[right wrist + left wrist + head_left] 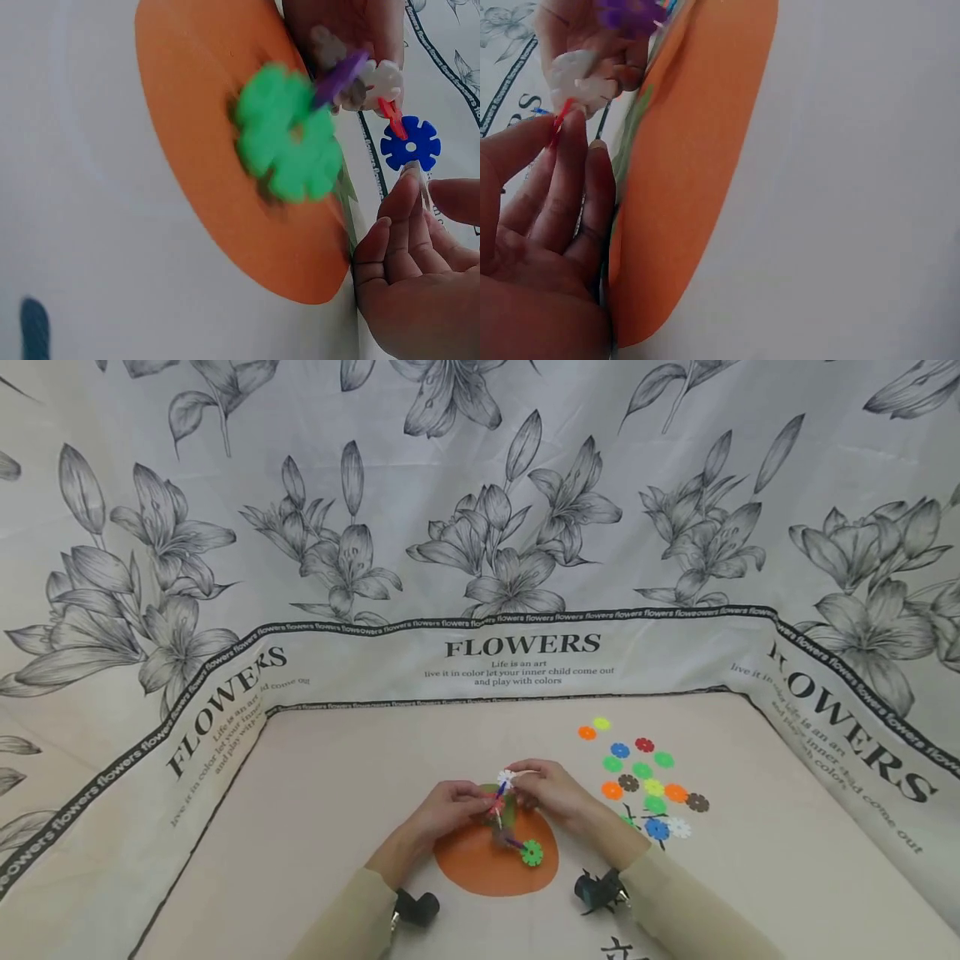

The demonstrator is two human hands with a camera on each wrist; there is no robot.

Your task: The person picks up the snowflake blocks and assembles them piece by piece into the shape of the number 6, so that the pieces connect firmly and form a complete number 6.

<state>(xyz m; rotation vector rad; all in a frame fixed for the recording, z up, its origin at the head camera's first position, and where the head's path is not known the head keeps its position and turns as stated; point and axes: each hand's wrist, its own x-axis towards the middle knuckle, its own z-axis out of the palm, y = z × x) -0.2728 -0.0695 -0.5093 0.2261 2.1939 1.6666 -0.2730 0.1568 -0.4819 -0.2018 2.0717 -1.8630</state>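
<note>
A chain of notched plastic discs hangs between my two hands above an orange cutout. My left hand [453, 810] pinches the red disc [561, 124] of the chain between thumb and fingertips. On the other side my right hand [555, 792] pinches a white disc [506, 777], which meets the blue disc [412, 133] next to the red one. Another white disc [384, 77], a purple disc [341, 79] and a green disc [532, 852] follow toward the chain's lower end. The green disc looks blurred in the right wrist view.
Loose discs in several colours, among them an orange one [612, 791] and a yellow one [602, 724], lie to the right. The orange cutout [480, 868] has a green top [510, 810]. Flower-printed cloth [517, 664] walls the table's back and sides.
</note>
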